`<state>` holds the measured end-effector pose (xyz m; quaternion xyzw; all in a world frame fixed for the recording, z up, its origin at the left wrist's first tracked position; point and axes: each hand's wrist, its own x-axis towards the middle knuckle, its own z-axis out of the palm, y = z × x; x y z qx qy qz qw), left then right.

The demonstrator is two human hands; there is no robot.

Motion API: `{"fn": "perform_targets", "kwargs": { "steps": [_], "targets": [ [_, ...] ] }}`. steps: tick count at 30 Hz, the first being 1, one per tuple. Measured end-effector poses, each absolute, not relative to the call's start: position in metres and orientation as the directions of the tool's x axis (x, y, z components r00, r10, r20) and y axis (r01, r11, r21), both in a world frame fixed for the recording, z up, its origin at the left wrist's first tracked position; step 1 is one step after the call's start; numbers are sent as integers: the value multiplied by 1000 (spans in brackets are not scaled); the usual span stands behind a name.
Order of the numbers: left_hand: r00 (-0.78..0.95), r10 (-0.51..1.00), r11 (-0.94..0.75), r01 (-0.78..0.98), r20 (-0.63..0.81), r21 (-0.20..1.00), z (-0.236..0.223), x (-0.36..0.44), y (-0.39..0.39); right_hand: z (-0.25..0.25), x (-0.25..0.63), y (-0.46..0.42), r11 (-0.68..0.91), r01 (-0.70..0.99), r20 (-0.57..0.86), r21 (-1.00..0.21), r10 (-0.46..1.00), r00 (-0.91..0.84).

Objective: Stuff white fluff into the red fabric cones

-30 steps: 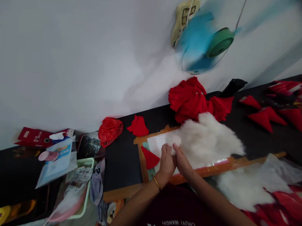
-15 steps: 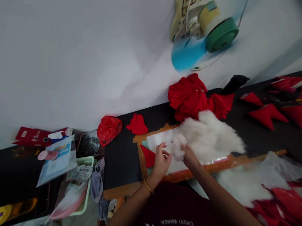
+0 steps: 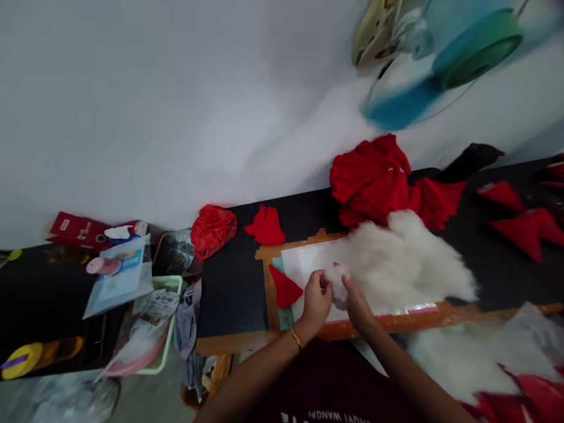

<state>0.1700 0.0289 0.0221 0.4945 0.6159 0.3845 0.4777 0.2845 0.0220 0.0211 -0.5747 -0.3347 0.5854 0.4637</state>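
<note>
Between my two hands is a small wad of white stuffing. My right hand is closed on its right side. My left hand, with a yellow band at the wrist, curls its fingers against the wad's left side. A large fluffy heap of white stuffing lies just right of my hands on a white sheet. To the left of my left hand, a flat red cone-shaped fabric piece rests at the sheet's edge.
Behind the heap lies a pile of red fabric. Stuffed red cones lie on the right. A red plastic bag and red cloth are on the left. A wall fan hangs above. A green-rimmed basket stands lower left.
My left hand has closed in from open, spread fingers onto the wad, and the hands are nearer each other. The whole view has shifted, with most things appearing further right.
</note>
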Motion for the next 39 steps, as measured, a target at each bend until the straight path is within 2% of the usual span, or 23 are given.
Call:
{"fn": "perform_targets", "kwargs": {
  "steps": [3, 6, 10, 12, 15, 18, 20, 25, 29, 32, 34, 36, 38, 39],
  "targets": [
    [44, 993, 93, 304, -111, 948, 14, 178, 18, 17, 285, 17, -390, -85, -397, -917, 912, 102],
    [61, 990, 101, 313, -126, 944, 10, 180, 10, 9, 285, 15, -443, -52, -444, -895, 878, 176],
    [78, 985, 110, 407, -155, 907, 1, 146, -1, -2, 295, 13, -549, -192, -578, -813, 802, 154],
    [97, 982, 76, 584, -162, 808, -9, 114, -11, -6, 303, 12, -580, -279, -626, -765, 771, 117],
    [100, 970, 36, 843, -223, 537, -31, 71, -25, -7, 312, 9, -587, -345, -648, -732, 757, 86],
    [116, 955, 1, 919, -272, 394, -50, 53, -30, -6, 315, 7, -612, -338, -668, -715, 741, 70],
    [109, 957, 17, 905, -270, 426, -56, 56, -26, -5, 315, 6, -627, -302, -672, -718, 738, 64],
    [-20, 973, 170, 741, -232, 649, -49, 67, -1, 8, 312, 3, -656, -245, -666, -714, 744, -50],
    [-132, 976, 216, 645, -172, 733, -34, 73, 15, 30, 295, 2, -668, -284, -661, -688, 738, -137],
    [-198, 969, 237, 559, -150, 795, -21, 88, 20, 40, 274, 8, -623, -284, -594, -729, 781, -190],
    [-224, 963, 248, 516, -150, 820, -10, 102, 20, 39, 264, 14, -542, -163, -520, -824, 839, -163],
    [-248, 958, 248, 460, -145, 853, 0, 114, 18, 32, 260, 20, -397, 39, -398, -917, 910, -113],
    [-247, 962, 212, 401, -118, 891, 10, 123, 15, 25, 260, 26, -268, 180, -291, -946, 950, -115],
    [-228, 969, 177, 384, -93, 906, 15, 126, 14, 22, 261, 29, -245, 193, -274, -950, 952, -137]
  ]
}}
